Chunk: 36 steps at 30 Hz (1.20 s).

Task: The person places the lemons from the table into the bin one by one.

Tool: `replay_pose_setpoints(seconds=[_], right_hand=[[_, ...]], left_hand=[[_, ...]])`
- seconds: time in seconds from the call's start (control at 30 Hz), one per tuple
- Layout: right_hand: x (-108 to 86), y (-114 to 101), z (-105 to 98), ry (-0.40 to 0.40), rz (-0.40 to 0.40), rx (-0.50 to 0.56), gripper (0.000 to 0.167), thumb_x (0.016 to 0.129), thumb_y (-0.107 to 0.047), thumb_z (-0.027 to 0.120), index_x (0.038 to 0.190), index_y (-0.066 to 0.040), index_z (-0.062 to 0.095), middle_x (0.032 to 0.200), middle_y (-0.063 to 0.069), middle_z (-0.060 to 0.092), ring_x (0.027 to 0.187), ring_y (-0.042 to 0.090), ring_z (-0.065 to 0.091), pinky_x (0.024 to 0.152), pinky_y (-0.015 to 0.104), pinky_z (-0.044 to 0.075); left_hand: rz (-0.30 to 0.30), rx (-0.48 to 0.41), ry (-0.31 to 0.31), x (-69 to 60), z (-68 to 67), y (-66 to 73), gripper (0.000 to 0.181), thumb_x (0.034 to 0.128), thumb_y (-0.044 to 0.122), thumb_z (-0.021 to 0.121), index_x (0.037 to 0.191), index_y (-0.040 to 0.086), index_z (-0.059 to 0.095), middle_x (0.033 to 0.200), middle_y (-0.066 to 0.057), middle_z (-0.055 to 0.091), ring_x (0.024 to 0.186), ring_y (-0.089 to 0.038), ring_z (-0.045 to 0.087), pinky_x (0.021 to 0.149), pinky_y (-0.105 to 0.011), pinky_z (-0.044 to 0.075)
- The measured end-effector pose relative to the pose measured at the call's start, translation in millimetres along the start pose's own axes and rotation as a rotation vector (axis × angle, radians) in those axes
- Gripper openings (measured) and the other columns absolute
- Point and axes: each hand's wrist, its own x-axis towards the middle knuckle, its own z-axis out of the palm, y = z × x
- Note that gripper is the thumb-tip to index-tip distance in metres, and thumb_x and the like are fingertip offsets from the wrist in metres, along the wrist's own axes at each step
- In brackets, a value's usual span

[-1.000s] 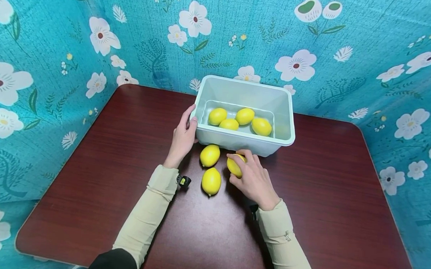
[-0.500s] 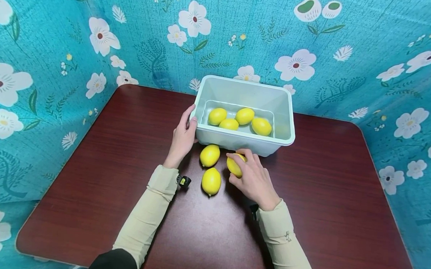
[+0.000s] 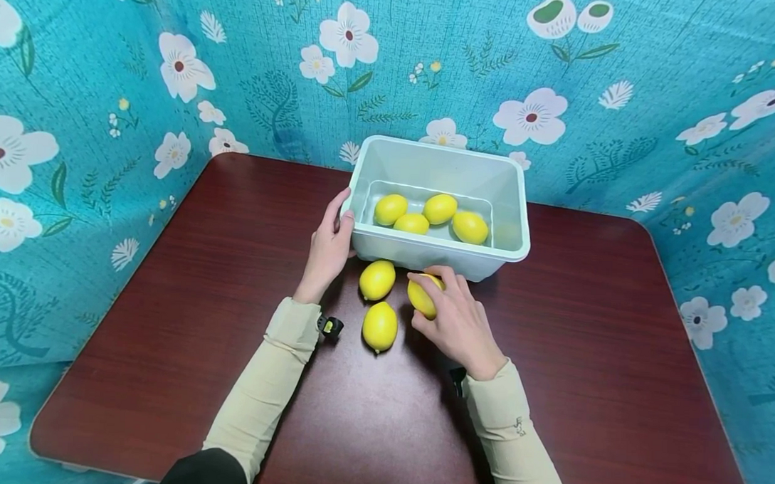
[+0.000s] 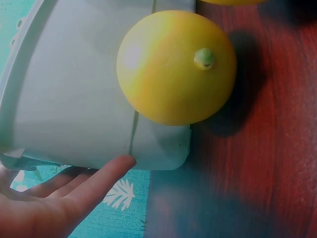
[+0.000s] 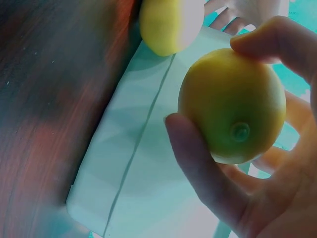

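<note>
My left hand (image 3: 326,254) lies against the left end of a pale grey-green plastic tub (image 3: 445,255), thumb by the front corner and fingers fairly straight along the side. In the right wrist view, my right hand (image 5: 277,193) grips a yellow lemon (image 5: 233,106) between thumb and fingers. That lemon is at the tub's front side in the head view, partly covered by the fingers. Two loose lemons are left of it: one lemon (image 3: 377,280) close to the tub's front, another lemon (image 3: 380,327) nearer me. Several lemons (image 3: 440,209) lie inside the tub.
A dark red-brown wooden table (image 3: 199,299) bears everything. Behind it and at both sides hangs a turquoise floral cloth (image 3: 419,58), close to the tub's back edge. Black wrist straps (image 3: 330,327) sit at both cuffs.
My right hand and the lemon in it have shifted very slightly toward the tub. My left hand, the tub and the other lemons look unchanged.
</note>
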Motion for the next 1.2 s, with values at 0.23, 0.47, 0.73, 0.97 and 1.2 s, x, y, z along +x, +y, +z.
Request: replay_pose_setpoints(seconds=[0.23,0.47,0.73,0.97,1.2], right_hand=[[-0.4,-0.6,-0.4,0.012,0.000,0.004,0.054,0.080,-0.024,0.065,0.133,-0.025,0.056,0.131,0.003,0.050,0.101,0.025,0.049,0.049,0.031,0.041],[-0.2,-1.8,-1.6,0.028,0.003,0.007,0.053,0.079,-0.024,0.066,0.132,-0.025,0.057,0.130,0.002,0.051,0.100,0.024,0.050,0.051,0.032,0.043],[-0.7,-4.1,-3.9,0.043,0.004,0.022,0.050,0.078,-0.023,0.066,0.127,-0.024,0.058,0.129,0.001,0.052,0.096,0.023,0.050,0.050,0.029,0.041],[0.0,-6.7,-5.6,0.067,-0.003,0.034,0.046,0.077,-0.022,0.065,0.123,-0.023,0.058,0.127,0.001,0.053,0.093,0.022,0.050,0.051,0.030,0.042],[1.1,-7.8,-7.6,0.077,-0.005,0.038,0.044,0.077,-0.021,0.066,0.120,-0.022,0.058,0.126,-0.001,0.053,0.094,0.022,0.051,0.053,0.031,0.044]], left_hand=[[-0.005,0.000,-0.001,0.5,0.3,-0.7,0.044,0.1006,0.048,0.039,0.144,0.052,0.031,0.150,-0.002,0.043,0.110,-0.028,0.059,0.073,-0.044,0.060],[-0.007,-0.005,0.003,0.9,0.2,-1.7,0.043,0.1005,0.047,0.039,0.142,0.055,0.031,0.149,-0.001,0.045,0.110,-0.028,0.060,0.074,-0.046,0.059],[-0.019,-0.011,0.006,0.6,0.5,-2.3,0.042,0.1004,0.048,0.040,0.140,0.058,0.031,0.148,0.001,0.046,0.110,-0.028,0.060,0.074,-0.046,0.059],[-0.012,-0.004,0.007,-0.2,0.7,-2.1,0.042,0.1001,0.049,0.040,0.140,0.057,0.031,0.149,0.000,0.046,0.110,-0.027,0.060,0.075,-0.048,0.059],[0.000,0.000,0.007,-0.5,0.5,-1.8,0.043,0.1013,0.044,0.040,0.142,0.055,0.031,0.149,0.001,0.045,0.110,-0.027,0.060,0.074,-0.045,0.059]])
